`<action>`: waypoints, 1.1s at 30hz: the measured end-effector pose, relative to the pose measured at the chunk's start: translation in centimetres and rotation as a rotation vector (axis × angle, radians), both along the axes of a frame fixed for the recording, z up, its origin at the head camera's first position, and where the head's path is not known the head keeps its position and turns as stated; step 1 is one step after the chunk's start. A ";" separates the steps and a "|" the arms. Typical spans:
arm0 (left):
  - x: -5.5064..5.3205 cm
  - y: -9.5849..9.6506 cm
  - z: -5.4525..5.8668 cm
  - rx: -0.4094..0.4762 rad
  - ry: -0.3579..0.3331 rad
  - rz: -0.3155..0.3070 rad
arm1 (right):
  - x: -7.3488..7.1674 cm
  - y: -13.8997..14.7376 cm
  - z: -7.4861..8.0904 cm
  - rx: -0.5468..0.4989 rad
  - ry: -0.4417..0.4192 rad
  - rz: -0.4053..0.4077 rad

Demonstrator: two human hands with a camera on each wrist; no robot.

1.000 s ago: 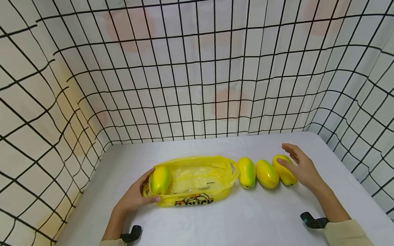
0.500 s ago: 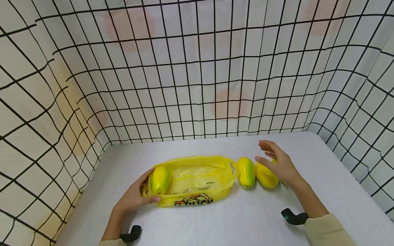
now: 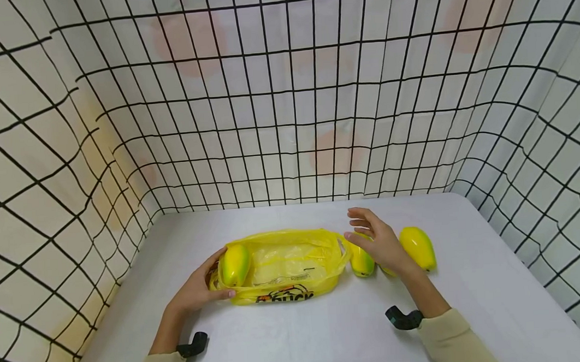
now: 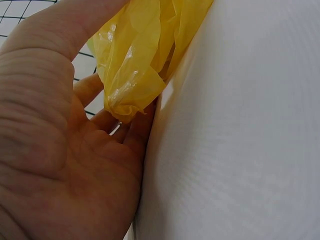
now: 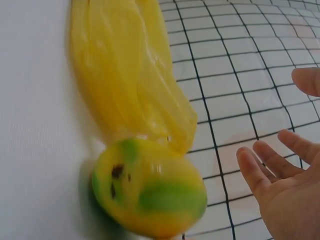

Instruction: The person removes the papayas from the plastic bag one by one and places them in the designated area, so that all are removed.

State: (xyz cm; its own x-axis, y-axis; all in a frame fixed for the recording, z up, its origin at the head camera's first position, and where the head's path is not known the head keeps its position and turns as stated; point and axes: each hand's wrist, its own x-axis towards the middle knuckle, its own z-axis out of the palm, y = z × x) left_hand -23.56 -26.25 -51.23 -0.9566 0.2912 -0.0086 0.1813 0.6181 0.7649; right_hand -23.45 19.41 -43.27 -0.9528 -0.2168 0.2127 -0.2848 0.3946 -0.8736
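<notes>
My left hand (image 3: 194, 290) holds the left end of a yellow plastic bag (image 3: 320, 290), thumb at the front rim and fingers behind. Crumpled bag film (image 4: 131, 60) sits between thumb and fingers in the left wrist view. Inside the mouth, near that hand, lies a yellow-green mango (image 3: 236, 266). Over the first mango (image 3: 362, 263) right of the bag hovers my right hand (image 3: 382, 244), fingers spread and nothing in them. A second mango (image 3: 388, 272) is mostly hidden under this hand. The right wrist view shows the nearest mango (image 5: 167, 192) close against the bag's end, apart from the fingers.
Another mango (image 3: 418, 249) lies right of my right wrist. White cloth covers the table (image 3: 298, 339). A black wire grid (image 3: 297, 123) with white sheeting behind it walls the back and both sides. Each wrist carries a small black camera mount (image 3: 404, 318).
My right hand has moved left from the farthest mango, across the middle one, to the mango beside the bag. My left hand and the bag have stayed in place.
</notes>
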 end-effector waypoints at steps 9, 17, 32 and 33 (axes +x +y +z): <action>0.1 -0.2 -0.2 0.035 0.031 -0.033 | -0.2 -3.2 -0.2 -0.049 -0.026 0.061; 0.1 -0.1 0.1 0.016 0.002 -0.009 | -0.5 -5.6 -0.4 -0.050 -0.062 0.119; 0.0 0.0 0.0 0.016 0.009 -0.018 | -0.6 -10.4 -2.2 -0.044 -0.142 0.150; 0.0 0.0 0.0 0.009 0.010 -0.016 | -0.6 -10.7 -2.3 -0.036 -0.143 0.147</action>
State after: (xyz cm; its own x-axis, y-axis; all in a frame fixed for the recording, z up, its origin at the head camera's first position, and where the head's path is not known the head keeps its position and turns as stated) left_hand -23.54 -26.29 -51.21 -0.9520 0.3060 0.0036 0.1983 0.6080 0.7687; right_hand -24.09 8.70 -45.55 -0.9326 -0.3502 0.0877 -0.2092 0.3262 -0.9219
